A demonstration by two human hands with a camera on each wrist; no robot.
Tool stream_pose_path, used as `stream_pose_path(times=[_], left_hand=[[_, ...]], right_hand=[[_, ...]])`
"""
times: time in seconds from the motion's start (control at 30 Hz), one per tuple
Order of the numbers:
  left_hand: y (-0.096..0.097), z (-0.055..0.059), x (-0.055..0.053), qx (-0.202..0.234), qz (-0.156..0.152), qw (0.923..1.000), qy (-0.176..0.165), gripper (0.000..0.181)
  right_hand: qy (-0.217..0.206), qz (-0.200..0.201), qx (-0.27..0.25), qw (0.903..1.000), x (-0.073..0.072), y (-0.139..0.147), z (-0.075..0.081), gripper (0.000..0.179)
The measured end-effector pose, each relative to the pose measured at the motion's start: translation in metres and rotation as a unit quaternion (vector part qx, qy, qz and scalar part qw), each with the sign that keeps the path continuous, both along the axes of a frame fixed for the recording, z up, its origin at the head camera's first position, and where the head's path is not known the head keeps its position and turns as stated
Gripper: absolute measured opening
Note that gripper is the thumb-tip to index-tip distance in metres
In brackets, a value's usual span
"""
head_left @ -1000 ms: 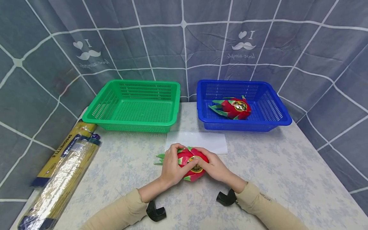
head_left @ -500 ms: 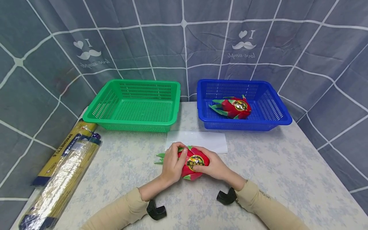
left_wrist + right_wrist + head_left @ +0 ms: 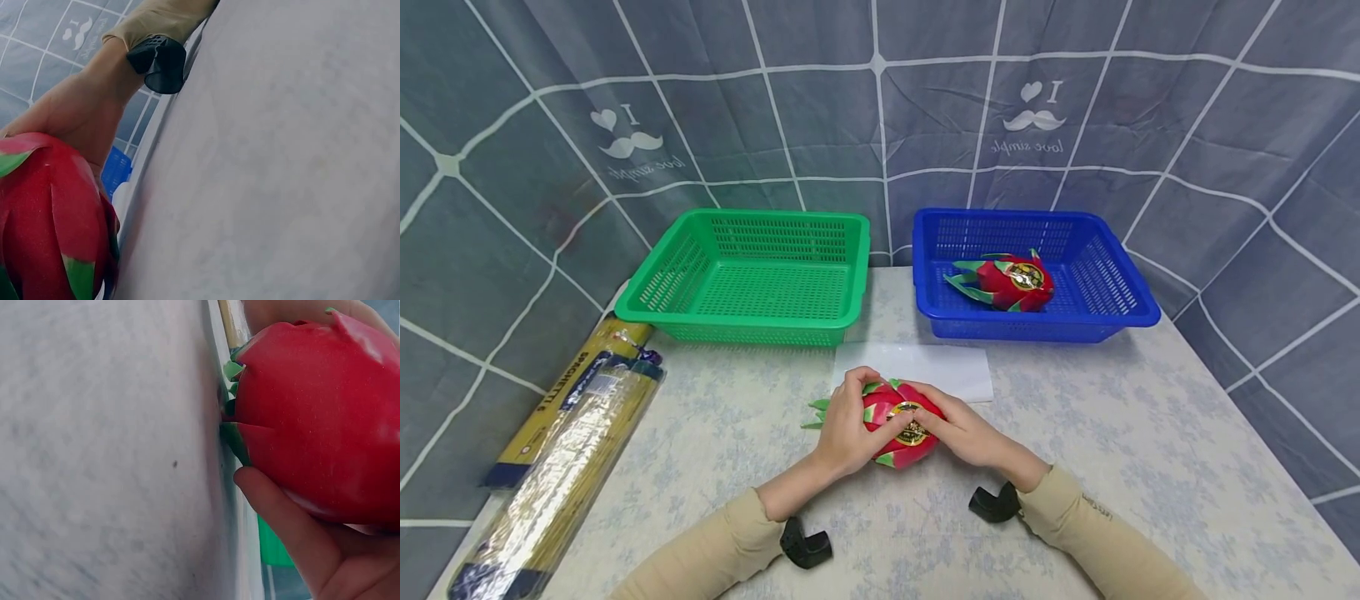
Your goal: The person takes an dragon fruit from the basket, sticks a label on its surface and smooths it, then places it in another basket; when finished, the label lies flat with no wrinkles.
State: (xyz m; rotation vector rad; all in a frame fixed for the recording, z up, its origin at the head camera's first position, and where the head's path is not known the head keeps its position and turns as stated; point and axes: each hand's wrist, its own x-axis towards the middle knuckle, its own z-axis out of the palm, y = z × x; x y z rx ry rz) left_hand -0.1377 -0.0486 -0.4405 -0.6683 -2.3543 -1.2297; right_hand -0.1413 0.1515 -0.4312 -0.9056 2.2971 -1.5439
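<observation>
Both hands hold a red dragon fruit (image 3: 906, 454) with green-tipped scales in the middle of the table, in the head view. My left hand (image 3: 846, 429) curls over its leafy end, and green leaves stick out to the left past the fingers. From the other side my right hand (image 3: 967, 429) grips the rounded end. The two thumbs meet on a round black-and-gold sticker (image 3: 913, 435), covering part of it. In the left wrist view the dragon fruit (image 3: 50, 219) fills the lower left corner. Fingers lie along the fruit's skin (image 3: 319, 425) in the right wrist view.
A second dragon fruit (image 3: 1018, 283) lies in the blue basket (image 3: 1037, 329) at the back right. The green basket (image 3: 752, 327) at the back left has a bare bottom. Behind the hands is a white sheet (image 3: 917, 362). Spaghetti packs (image 3: 572, 442) lie along the left edge.
Half a second ago the left thumb was drawn back and the sticker showed more fully; now both thumbs are on it, as a second ago. The fruit has barely moved.
</observation>
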Motion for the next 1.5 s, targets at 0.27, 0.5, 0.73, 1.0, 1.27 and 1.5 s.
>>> stream_pose_path(times=[0.27,0.5,0.73,1.0,1.27,1.5], left_hand=[[-0.002,0.004,0.001,-0.047,-0.019,0.9983,-0.028,0.094],[-0.003,0.012,0.004,-0.107,-0.028,0.9927,-0.048,0.097],[-0.005,0.015,0.002,-0.116,-0.064,0.9898,-0.053,0.089],[-0.008,0.002,-0.001,-0.06,-0.082,0.9947,0.016,0.081],[-0.006,-0.009,0.0,-0.041,-0.05,0.9917,0.111,0.087],[-0.006,-0.009,0.001,-0.028,-0.044,0.9937,0.099,0.086]], right_hand=[[0.003,0.006,-0.005,1.0,-0.001,0.0,0.0,0.048],[-0.056,0.01,-0.018,0.9982,0.001,-0.002,0.0,0.067],[-0.075,0.014,-0.037,0.9964,0.0,-0.002,-0.001,0.068],[-0.05,0.021,-0.063,0.9965,-0.004,0.002,-0.008,0.089],[-0.014,0.003,-0.088,0.996,-0.006,0.002,-0.012,0.092],[-0.019,-0.012,-0.054,0.9983,-0.002,0.0,-0.005,0.081]])
